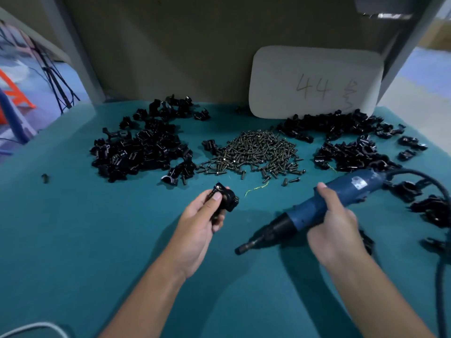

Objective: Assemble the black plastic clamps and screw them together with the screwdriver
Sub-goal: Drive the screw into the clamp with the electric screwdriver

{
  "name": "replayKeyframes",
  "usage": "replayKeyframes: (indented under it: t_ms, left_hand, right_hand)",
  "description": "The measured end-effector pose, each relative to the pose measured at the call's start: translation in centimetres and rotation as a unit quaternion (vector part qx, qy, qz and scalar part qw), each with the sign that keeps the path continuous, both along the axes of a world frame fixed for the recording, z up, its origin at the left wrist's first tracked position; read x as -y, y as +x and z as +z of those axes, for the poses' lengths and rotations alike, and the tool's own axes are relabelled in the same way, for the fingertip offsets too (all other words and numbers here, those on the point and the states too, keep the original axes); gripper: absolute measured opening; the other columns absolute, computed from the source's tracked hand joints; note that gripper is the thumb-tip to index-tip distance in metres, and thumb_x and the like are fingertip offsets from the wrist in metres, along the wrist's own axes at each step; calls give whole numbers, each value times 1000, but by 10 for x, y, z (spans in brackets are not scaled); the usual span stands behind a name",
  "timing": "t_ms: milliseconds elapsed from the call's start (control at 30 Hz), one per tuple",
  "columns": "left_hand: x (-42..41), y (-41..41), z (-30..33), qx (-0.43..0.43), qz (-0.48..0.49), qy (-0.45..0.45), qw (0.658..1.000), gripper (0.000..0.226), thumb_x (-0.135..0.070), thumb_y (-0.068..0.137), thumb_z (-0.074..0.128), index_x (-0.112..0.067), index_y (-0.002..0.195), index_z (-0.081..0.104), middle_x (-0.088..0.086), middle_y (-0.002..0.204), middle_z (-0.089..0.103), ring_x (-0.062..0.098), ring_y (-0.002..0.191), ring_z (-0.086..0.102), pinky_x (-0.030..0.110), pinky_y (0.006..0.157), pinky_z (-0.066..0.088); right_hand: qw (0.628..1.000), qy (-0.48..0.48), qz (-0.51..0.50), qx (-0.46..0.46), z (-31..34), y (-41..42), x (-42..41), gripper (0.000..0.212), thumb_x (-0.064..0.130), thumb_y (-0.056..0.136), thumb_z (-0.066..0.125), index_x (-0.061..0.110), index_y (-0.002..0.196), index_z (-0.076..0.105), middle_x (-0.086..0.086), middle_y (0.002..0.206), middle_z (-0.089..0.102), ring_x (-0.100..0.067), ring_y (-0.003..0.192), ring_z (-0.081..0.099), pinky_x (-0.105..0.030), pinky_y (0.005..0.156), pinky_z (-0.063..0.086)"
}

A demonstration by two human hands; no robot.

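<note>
**Clamp in one hand, screwdriver in the other**

I see the left hand (pixel 203 220) curled around a black clamp (pixel 225 197), thumb pressed on top, just in front of the screw pile (pixel 256 151). The right hand (pixel 333 223) grips the blue electric screwdriver (pixel 310 208), to the front right of the screw pile, tip angled down-left toward the teal table (pixel 73 228). Heaps of loose clamp parts (pixel 141 147) flank that pile.

**Black, teal and blue on the bench**

The table (pixel 73 240) cover is plain teal. Black clamp pieces (pixel 141 147) lie heaped at ten o'clock, dull bronze screws (pixel 256 150) at twelve. The screwdriver (pixel 324 203) is blue with a black nose. The white card (pixel 314 81) bears pencilled "44".
</note>
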State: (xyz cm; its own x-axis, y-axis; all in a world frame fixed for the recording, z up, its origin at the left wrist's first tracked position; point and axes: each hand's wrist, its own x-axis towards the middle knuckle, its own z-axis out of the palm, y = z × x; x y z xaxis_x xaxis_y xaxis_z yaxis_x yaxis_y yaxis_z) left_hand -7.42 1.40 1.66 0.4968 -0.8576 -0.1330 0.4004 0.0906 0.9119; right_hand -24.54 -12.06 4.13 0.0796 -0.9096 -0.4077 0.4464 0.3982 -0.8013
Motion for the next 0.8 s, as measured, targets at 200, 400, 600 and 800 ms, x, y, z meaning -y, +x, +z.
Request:
replayKeyframes:
  t_ms: [200,400,600,800]
  left_hand:
    - [-1,-5,4,12,-1,-9,1000,45,-34,86,58,-14,126,64,-2,114,71,8,92,58,27,71,35]
    - [-2,-7,3,6,-39,-48,998,41,-16,82,68,-15,123,66,0,117,74,5,96,68,15,80,52]
    - [-3,-15,5,51,-97,-67,992,36,-31,71,91,-24,102,75,3,106,75,19,89,72,22,78,56]
    - [-2,-26,4,53,-124,-97,986,47,-41,63,95,-20,98,72,9,107,72,24,85,72,27,75,58]
  right_hand:
    - [964,8,211,-163,0,-14,9,37,35,94,69,12,122,59,-7,106,77,-24,99,72,-35,87,55]
    - [856,-30,336,-392,13,-29,19,55,63,89,64,19,120,56,-11,105,71,-22,63,75,-32,56,58]
    - [632,-96,415,-647,32,-38,14,49,56,101,47,21,133,56,-8,71,65,-19,52,61,-29,51,51]
    - [725,-342,367,-472,46,-29,-38,45,69,92,50,36,120,60,17,106,66,3,91,66,-14,72,51]
